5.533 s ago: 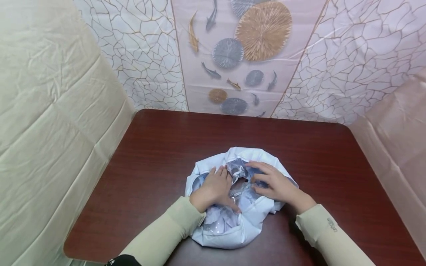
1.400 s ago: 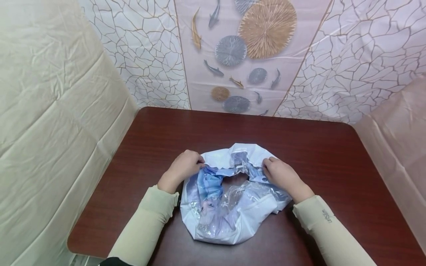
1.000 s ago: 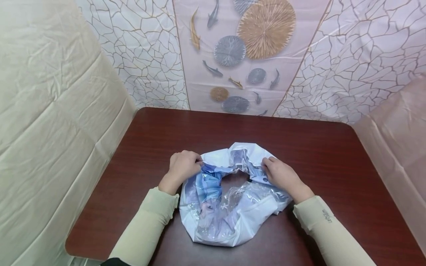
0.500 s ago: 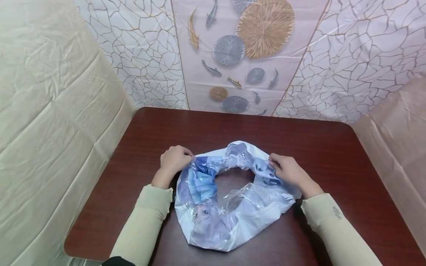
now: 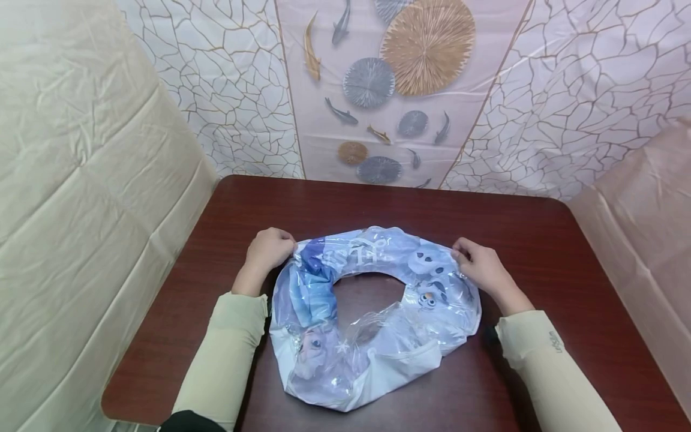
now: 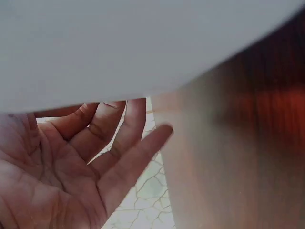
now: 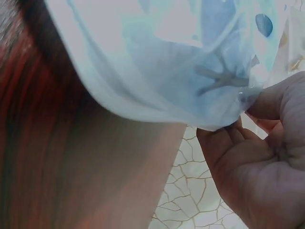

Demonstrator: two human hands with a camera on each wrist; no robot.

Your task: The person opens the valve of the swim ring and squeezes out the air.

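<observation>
A limp, uninflated swim ring (image 5: 308, 294), clear plastic over blue and lilac cartoon figures with white showing below, lies spread on the table round an open centre. At its far left edge my left hand (image 5: 270, 249) pinches the rim. My right hand (image 5: 483, 267) holds the far right rim between thumb and fingers, close to a printed snowman. In the left wrist view the ring's white underside (image 6: 95, 52) covers the thumb and some fingertips of my left hand (image 6: 66, 162). The right wrist view shows my right hand (image 7: 259, 157) gripping the see-through edge. The near right part stays folded over.
A dark red-brown wooden table (image 5: 227, 210) with rounded corners bears the ring. Behind it hangs a patterned backdrop (image 5: 248, 90) with fish and discs. Cream cloth (image 5: 97, 210) hangs on the left, pinkish cloth (image 5: 642, 222) on the right.
From pressing among the crumpled folds, my hands have gone to the far rim and drawn apart, left hand leftward, right hand rightward. The ring has spread flatter, its centre hole wider and more print showing.
</observation>
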